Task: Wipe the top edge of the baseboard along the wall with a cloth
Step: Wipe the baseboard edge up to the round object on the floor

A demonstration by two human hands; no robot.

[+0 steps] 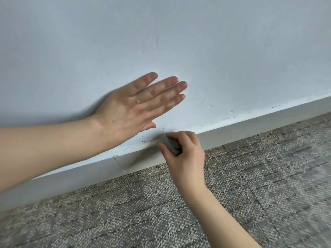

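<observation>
The right hand (184,151) is gripping the bunched cloth (170,143) on the baseboard (250,125) top edge; the left hand (132,108) is lying flat, fingers straight, against the wall (161,33); press down steadily

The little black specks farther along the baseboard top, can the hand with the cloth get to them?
Probably yes. The right hand grips the cloth on the baseboard top, and the specks lie farther along that edge with nothing between. The left hand rests higher on the wall.
</observation>
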